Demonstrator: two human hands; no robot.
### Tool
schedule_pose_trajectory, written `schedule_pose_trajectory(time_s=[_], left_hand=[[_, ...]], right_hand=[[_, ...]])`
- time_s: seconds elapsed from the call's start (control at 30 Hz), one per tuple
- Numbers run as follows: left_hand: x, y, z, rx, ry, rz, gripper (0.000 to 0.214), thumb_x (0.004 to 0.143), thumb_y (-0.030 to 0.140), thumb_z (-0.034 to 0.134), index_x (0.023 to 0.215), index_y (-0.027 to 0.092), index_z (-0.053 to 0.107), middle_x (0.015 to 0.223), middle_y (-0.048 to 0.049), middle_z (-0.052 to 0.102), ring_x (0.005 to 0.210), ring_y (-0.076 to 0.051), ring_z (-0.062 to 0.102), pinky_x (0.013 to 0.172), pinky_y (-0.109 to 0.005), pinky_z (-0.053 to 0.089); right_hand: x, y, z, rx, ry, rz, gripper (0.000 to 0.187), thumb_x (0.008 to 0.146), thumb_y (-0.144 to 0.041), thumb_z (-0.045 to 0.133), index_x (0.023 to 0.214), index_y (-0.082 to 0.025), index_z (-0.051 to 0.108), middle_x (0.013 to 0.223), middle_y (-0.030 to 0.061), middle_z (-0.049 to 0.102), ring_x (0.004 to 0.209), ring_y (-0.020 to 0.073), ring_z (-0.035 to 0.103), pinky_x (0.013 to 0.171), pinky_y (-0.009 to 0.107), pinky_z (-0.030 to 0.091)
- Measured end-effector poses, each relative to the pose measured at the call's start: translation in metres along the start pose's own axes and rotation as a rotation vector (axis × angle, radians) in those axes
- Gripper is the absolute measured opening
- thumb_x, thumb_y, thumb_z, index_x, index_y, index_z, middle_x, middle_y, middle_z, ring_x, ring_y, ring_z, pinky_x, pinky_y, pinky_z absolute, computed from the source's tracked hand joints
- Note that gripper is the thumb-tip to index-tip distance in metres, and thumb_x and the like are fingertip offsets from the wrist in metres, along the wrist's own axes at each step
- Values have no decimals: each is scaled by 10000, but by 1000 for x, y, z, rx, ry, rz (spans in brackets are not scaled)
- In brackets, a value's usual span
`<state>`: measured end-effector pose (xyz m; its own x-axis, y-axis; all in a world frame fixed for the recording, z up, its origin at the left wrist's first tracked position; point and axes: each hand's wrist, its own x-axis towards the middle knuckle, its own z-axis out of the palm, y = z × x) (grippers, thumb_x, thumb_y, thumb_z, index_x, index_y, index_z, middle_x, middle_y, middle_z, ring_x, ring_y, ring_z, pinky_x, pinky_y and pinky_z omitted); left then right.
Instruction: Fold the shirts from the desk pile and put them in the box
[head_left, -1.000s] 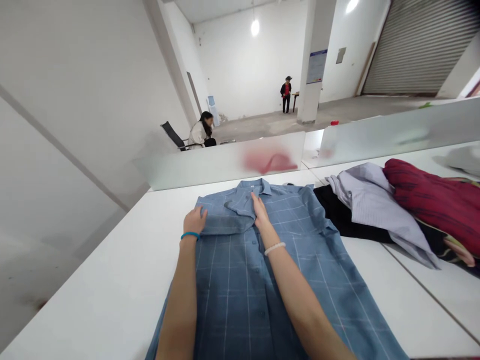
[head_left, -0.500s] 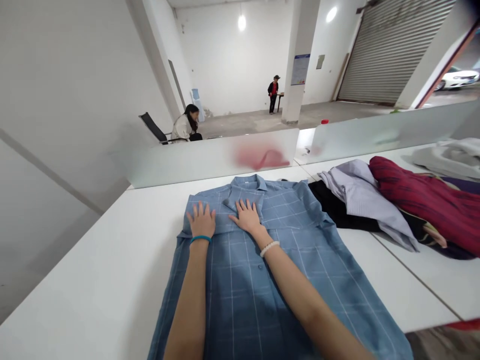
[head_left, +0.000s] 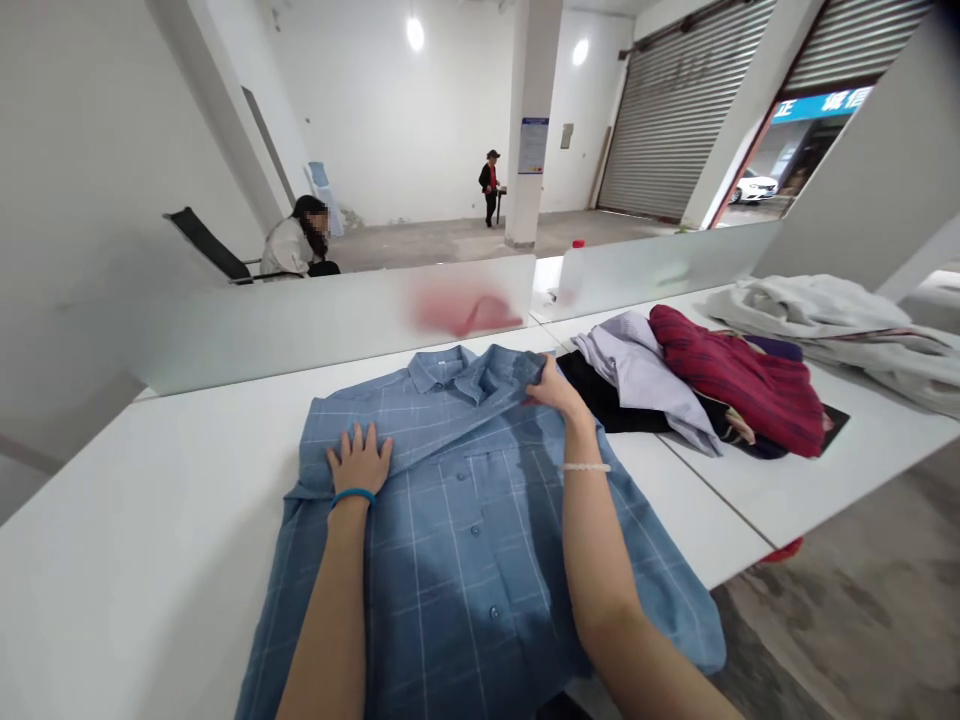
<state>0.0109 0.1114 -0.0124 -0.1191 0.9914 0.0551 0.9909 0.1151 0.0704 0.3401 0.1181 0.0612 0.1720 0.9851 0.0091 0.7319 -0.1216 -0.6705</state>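
Observation:
A blue shirt [head_left: 427, 560] with thin white checks lies front side up, its collar at the far end and several buttons showing down the middle. My left hand [head_left: 360, 460] rests flat on its left shoulder area, fingers spread. At the right shoulder, my right hand [head_left: 553, 388] is closed on the shirt's cloth and holds it lifted. Folds run from that grip across the chest toward my left hand. The lower hem lies partly hidden behind my forearms.
The shirt is on a white table [head_left: 150, 560]. To the right lie a lavender garment [head_left: 634, 365], a dark red plaid garment [head_left: 742, 375] and a whitish pile of cloth [head_left: 832, 310]. A frosted partition [head_left: 337, 325] edges the far side; two people are beyond it.
My right hand has gone from lying flat near the collar to gripping and raising the shirt's right shoulder. My left hand stays flat on the shirt. The view has turned right.

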Motion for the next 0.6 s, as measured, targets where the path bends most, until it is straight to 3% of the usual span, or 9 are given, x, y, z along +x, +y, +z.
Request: schedule_pose_trajectory(time_s=[0.07, 0.1, 0.2, 0.3, 0.47, 0.6], left_hand=[[1, 0, 1, -1, 4, -7, 591, 930, 439, 256, 1440, 148, 324, 1520, -118, 271, 1401, -327, 206, 1112, -562, 165], [1, 0, 1, -1, 7, -8, 591, 930, 440, 255, 1440, 148, 324, 1522, -117, 267, 1402, -326, 202, 1114, -561, 160], [0, 0, 0, -7, 1, -7, 594, 933, 440, 249, 1445, 145, 311, 1528, -116, 252, 1405, -323, 193, 1117, -558, 156], [-1, 0, -1, -6, -13, -7, 596, 936, 442, 248, 1450, 145, 297, 1529, -114, 249, 1407, -322, 187, 1118, -559, 150], [-1, 0, -3, 7, -27, -9, 597, 938, 444, 243, 1451, 143, 293, 1532, -110, 244, 1410, -321, 176, 1121, -554, 143], [-1, 0, -2, 10, -24, -3, 595, 940, 443, 235, 1451, 144, 295, 1532, -111, 244, 1410, -320, 178, 1123, -551, 146]], right_hand=[[-7, 15, -12, 12, -65, 105, 905, 766, -148, 546, 1460, -38, -24, 845, 118, 703, 730, 231, 683, 702, 318, 502], [-10, 19, -16, -24, -39, 142, 934, 765, -165, 566, 1466, -32, -37, 879, 141, 700, 763, 246, 683, 719, 332, 499], [-14, 20, -25, -147, 180, 147, 866, 786, -234, 577, 1476, -38, 91, 1107, 225, 633, 993, 303, 634, 834, 376, 473], [-9, 8, -26, -171, 282, 6, 677, 843, -270, 506, 1444, -72, 265, 1267, 218, 549, 1149, 303, 548, 941, 388, 428], [5, -7, 4, -233, 80, -128, 527, 924, -248, 348, 1439, -141, 311, 1377, 116, 490, 1256, 203, 461, 1039, 320, 354], [12, 0, 42, -294, -95, -55, 542, 874, -280, 488, 1403, -191, 408, 1488, 125, 338, 1367, 315, 295, 1083, 497, 257]])
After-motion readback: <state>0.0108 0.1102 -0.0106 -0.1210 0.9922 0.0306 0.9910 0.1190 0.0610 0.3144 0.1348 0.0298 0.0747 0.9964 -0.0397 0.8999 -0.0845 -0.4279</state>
